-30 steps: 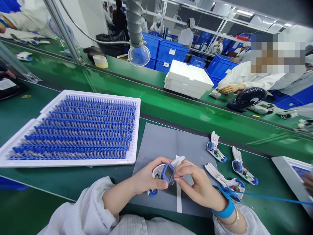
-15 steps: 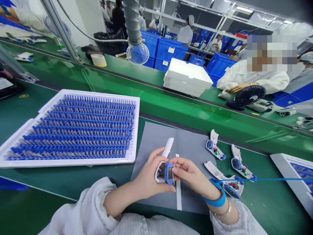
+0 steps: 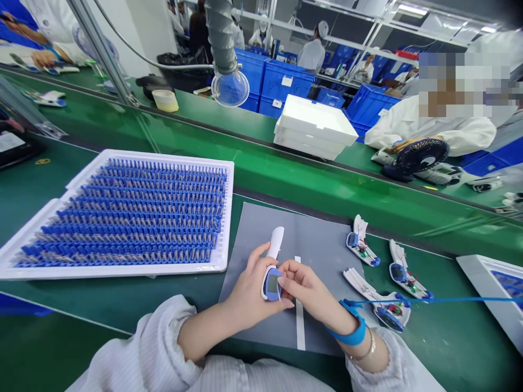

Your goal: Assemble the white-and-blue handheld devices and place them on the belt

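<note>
My left hand [image 3: 253, 291] is wrapped around a white gun-shaped infrared thermometer [image 3: 276, 242], its handle pointing up and away from me. A blue frame with a grey display [image 3: 273, 282] sits against the white housing, facing up. My right hand [image 3: 300, 283] is closed, thumb and fingers pinching the right edge of the blue frame; the fingertips hide that edge. Both hands are above a grey mat [image 3: 322, 234] with a white strip [image 3: 300, 326]. Several opened thermometer halves [image 3: 362, 247] with wires and green circuit boards lie to the right.
At left stands a white foam tray [image 3: 229, 218] with rows of blue parts. Another white tray [image 3: 486, 283] is at far right. A blue cord [image 3: 449, 299] runs right from my wristband. Beyond a green barrier are stacked white boxes [image 3: 314, 128], an extraction hose [image 3: 220, 38] and co-workers.
The blue display frame stood tilted out from the white housing and now lies closer against it, display turned upward. Both hands and the thermometer have shifted slightly left.
</note>
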{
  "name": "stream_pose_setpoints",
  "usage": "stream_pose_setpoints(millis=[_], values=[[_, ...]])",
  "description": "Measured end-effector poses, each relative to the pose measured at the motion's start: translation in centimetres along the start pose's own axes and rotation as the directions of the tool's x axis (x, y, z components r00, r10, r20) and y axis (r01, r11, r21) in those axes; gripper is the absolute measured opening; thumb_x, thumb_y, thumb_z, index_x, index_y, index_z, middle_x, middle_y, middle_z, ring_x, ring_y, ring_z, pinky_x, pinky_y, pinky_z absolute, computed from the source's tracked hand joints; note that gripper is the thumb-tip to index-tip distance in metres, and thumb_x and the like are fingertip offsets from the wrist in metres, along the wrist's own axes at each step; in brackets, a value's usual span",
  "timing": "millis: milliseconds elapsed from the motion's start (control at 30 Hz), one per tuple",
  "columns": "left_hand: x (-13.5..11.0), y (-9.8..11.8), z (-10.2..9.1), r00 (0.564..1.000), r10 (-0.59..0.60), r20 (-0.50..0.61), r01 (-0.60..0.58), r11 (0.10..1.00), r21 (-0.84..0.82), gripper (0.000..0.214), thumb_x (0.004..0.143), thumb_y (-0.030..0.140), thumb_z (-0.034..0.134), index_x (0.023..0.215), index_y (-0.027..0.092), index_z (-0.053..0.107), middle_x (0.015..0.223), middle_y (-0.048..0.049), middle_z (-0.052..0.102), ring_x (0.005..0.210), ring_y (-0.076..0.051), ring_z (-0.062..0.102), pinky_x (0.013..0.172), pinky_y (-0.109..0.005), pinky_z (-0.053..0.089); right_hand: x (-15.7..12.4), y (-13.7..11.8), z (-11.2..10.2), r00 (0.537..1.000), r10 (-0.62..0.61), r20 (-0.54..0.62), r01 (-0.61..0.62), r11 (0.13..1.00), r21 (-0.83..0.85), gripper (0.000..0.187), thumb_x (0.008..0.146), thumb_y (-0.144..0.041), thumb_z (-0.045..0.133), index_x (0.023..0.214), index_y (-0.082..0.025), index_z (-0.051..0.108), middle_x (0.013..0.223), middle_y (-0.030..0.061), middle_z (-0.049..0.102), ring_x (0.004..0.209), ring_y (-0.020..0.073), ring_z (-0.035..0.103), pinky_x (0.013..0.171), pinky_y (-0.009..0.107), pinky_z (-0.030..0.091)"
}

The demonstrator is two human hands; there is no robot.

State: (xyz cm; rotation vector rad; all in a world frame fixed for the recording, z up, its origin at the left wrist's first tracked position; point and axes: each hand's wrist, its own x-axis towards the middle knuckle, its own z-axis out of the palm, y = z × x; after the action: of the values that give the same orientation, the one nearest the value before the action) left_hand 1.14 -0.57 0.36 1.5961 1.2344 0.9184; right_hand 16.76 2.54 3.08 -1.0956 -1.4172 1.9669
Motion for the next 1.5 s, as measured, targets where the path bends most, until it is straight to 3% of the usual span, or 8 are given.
stream_pose_setpoints(millis=[167, 300, 433, 533, 667, 1033, 1333, 1500], values=[[-0.2, 0.0, 0.3, 0.997, 0.056, -0.051, -0.054, 0.998, 0.032, 0.052, 0.067, 0.022, 0.066, 0.11, 0.02, 0.037, 0.137, -0.0162, 0.025, 0.12, -0.029, 0.045, 0.097, -0.05, 0.042, 0.2, 0.4, 0.5, 0.999, -0.033, -0.031, 0.034, 0.999, 0.029, 0.036, 0.08, -0.047, 0.064, 0.079, -0.015, 0.048, 0.064, -0.0034, 0.05, 0.055, 0.0067, 0.041, 0.053, 0.019, 0.033], [-0.2, -0.3, 0.5, 0.988, 0.128, -0.092, -0.122, 0.99, 0.073, 0.065, 0.07, 0.02, 0.062, 0.124, 0.022, 0.025, 0.138, -0.0165, 0.023, 0.121, -0.028, 0.044, 0.098, -0.049, 0.042, 0.3, 0.6, 0.5, 0.998, -0.043, -0.049, 0.045, 0.998, 0.042, 0.036, 0.079, -0.046, 0.065, 0.077, -0.015, 0.048, 0.063, -0.0033, 0.05, 0.055, 0.0072, 0.041, 0.053, 0.019, 0.033], [-0.3, -0.8, 0.7, 0.986, 0.151, -0.068, -0.144, 0.984, 0.104, 0.089, 0.072, 0.027, 0.063, 0.136, 0.024, 0.002, 0.139, -0.0183, 0.02, 0.128, -0.034, 0.034, 0.098, -0.052, 0.04, 0.5, 0.9, 0.3, 0.999, -0.027, -0.038, 0.029, 0.998, 0.058, 0.036, 0.077, -0.046, 0.067, 0.076, -0.016, 0.048, 0.059, -0.0051, 0.045, 0.05, 0.0061, 0.036, 0.048, 0.018, 0.03], [-0.3, -1.0, 0.8, 0.986, 0.159, -0.043, -0.155, 0.984, 0.083, 0.098, 0.073, 0.031, 0.063, 0.137, 0.028, -0.012, 0.139, -0.0188, 0.019, 0.124, -0.036, 0.037, 0.095, -0.054, 0.042, 0.6, 0.9, 0.0, 1.0, -0.001, -0.022, 0.002, 0.998, 0.055, 0.036, 0.077, -0.047, 0.067, 0.08, -0.015, 0.051, 0.059, -0.0045, 0.047, 0.049, 0.0062, 0.038, 0.047, 0.018, 0.032], [-0.1, -1.2, 0.9, 0.981, 0.191, -0.042, -0.186, 0.977, 0.102, 0.104, 0.072, 0.032, 0.063, 0.136, 0.029, -0.018, 0.139, -0.0195, 0.018, 0.125, -0.038, 0.035, 0.094, -0.056, 0.042, 0.4, 0.6, -0.3, 1.0, 0.013, -0.001, -0.013, 0.999, 0.042, 0.037, 0.076, -0.047, 0.067, 0.078, -0.015, 0.05, 0.058, -0.0045, 0.047, 0.048, 0.0062, 0.039, 0.047, 0.018, 0.032], [0.0, -0.1, 0.4, 0.991, 0.088, -0.103, -0.077, 0.991, 0.106, 0.093, 0.069, 0.03, 0.066, 0.134, 0.024, 0.0, 0.138, -0.0196, 0.02, 0.127, -0.035, 0.033, 0.099, -0.056, 0.038, 0.2, 0.5, -0.3, 1.0, 0.001, -0.015, 0.0, 0.999, 0.042, 0.038, 0.079, -0.049, 0.065, 0.08, -0.015, 0.049, 0.06, -0.0039, 0.047, 0.053, 0.0074, 0.04, 0.052, 0.019, 0.032], [-0.2, -0.8, 0.6, 0.976, 0.183, -0.118, -0.173, 0.981, 0.094, 0.087, 0.07, 0.02, 0.058, 0.136, 0.026, 0.002, 0.139, -0.0163, 0.021, 0.131, -0.033, 0.029, 0.102, -0.054, 0.036, 0.5, 0.7, -0.5, 0.999, 0.033, 0.031, -0.035, 0.997, 0.068, 0.038, 0.077, -0.048, 0.068, 0.079, -0.015, 0.05, 0.06, -0.0039, 0.049, 0.053, 0.0065, 0.04, 0.052, 0.019, 0.032], [-0.1, -0.8, 0.1, 0.984, 0.164, -0.071, -0.165, 0.986, -0.011, 0.069, 0.071, 0.022, 0.055, 0.132, 0.019, 0.021, 0.138, -0.0173, 0.026, 0.128, -0.032, 0.035, 0.104, -0.051, 0.036, 0.7, 0.9, -0.5, 0.997, 0.031, 0.065, -0.035, 0.997, 0.066, 0.037, 0.077, -0.049, 0.068, 0.077, -0.016, 0.049, 0.057, -0.0038, 0.052, 0.05, 0.0069, 0.042, 0.05, 0.019, 0.031]])
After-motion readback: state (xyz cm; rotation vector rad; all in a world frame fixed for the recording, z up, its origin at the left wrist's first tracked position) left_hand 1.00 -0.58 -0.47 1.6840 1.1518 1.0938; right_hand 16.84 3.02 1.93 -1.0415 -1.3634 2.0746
